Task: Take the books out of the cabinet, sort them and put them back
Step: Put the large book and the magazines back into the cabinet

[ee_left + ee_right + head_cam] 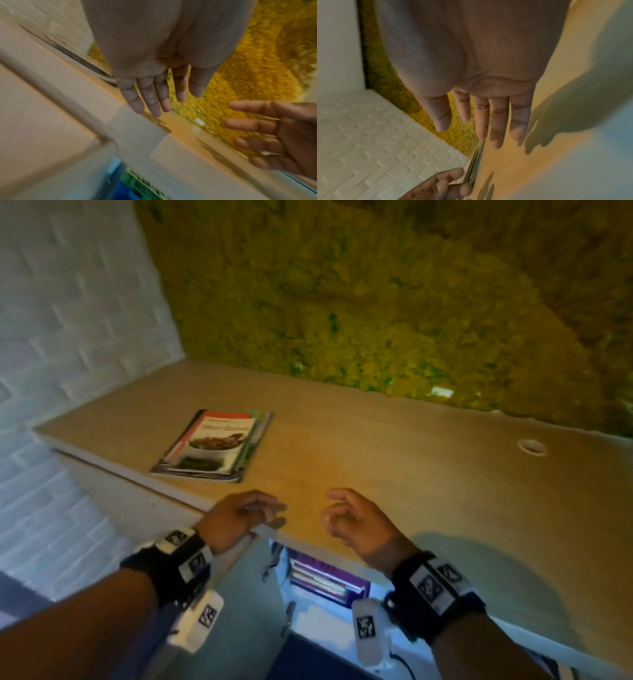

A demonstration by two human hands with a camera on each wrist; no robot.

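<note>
A small stack of thin books (214, 446), a cookbook with a bowl of food on top, lies on the wooden cabinet top (394, 460) at the left. Both hands hover empty over the top's front edge. My left hand (246, 513) (163, 97) is open with fingers relaxed, just above the edge. My right hand (346, 517) (486, 121) is open too, fingers loosely curved. Below the edge, inside the open cabinet, more books (325, 578) lie stacked, with a purple one showing.
A white brick-pattern wall (68, 337) stands at the left. A green-yellow moss-like wall (376, 302) rises behind the cabinet. A round cable hole (532, 446) sits at the right of the top. The cabinet door (239, 594) hangs open below my left wrist.
</note>
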